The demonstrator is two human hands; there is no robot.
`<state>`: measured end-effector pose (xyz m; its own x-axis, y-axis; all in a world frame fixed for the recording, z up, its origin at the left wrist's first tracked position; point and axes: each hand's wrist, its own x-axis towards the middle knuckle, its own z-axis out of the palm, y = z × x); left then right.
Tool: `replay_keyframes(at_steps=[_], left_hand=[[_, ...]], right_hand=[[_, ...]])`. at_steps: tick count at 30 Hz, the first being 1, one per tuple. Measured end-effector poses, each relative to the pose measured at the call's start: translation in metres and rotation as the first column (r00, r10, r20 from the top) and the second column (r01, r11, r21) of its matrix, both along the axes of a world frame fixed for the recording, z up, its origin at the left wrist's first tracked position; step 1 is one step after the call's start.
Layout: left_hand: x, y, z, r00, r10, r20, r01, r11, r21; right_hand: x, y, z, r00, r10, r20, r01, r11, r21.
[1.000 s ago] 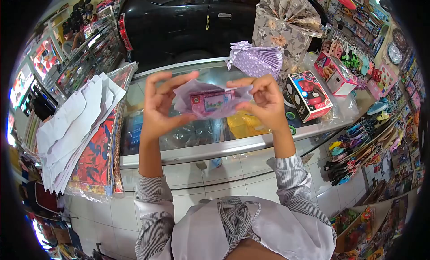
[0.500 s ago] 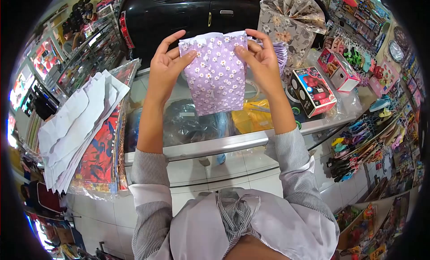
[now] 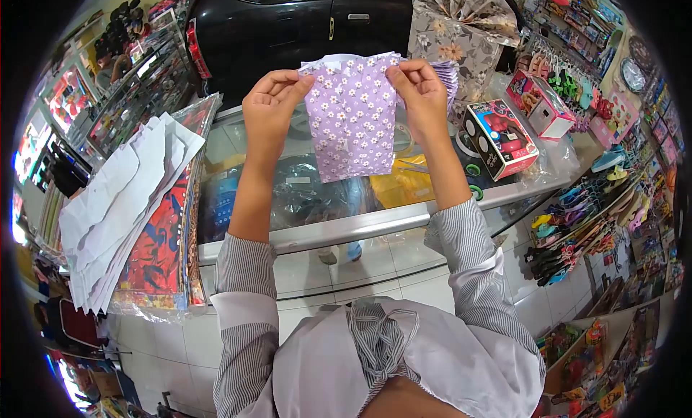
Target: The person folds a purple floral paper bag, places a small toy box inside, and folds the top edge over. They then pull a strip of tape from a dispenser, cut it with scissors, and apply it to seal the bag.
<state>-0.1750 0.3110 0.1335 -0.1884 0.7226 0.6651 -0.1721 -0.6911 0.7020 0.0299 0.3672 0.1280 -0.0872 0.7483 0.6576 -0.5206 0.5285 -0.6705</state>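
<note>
A purple floral paper piece (image 3: 352,122), folded with a white edge showing at its top, hangs upright over the glass counter. My left hand (image 3: 274,104) pinches its upper left corner between thumb and fingers. At the upper right corner my right hand (image 3: 420,94) pinches it the same way. Behind my right hand, pleated purple paper (image 3: 447,86) is partly hidden. Below the floral paper, a yellow plastic packet (image 3: 405,184) shows through or on the glass, with scissors partly visible beside it.
White paper sheets (image 3: 119,209) lie on wrapped printed sheets (image 3: 162,256) at left. Right of my hands are a red and black box (image 3: 502,138), a pink box (image 3: 540,104) and green tape rolls (image 3: 473,170). A grey floral wrapped item (image 3: 461,47) stands behind; the counter's metal edge (image 3: 346,233) is nearest me.
My fingers have closed onto the paper's top corners from a more spread pose. The paper appears flatter and slightly farther right.
</note>
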Motion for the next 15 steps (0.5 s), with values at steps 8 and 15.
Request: replay_keyframes(at_steps=[8,15], left_hand=[[0.002,0.005,-0.003,0.999,-0.022,0.028,0.021,0.998,0.054],[0.011,-0.009,0.015,0.985,-0.091,-0.144,0.080,0.993,-0.081]], right_hand=[[0.000,-0.008,0.003,0.998,-0.024,-0.060,0.028,0.997,0.079],[0.013,-0.016,0.008,0.992,-0.048,0.112,0.039,0.995,0.087]])
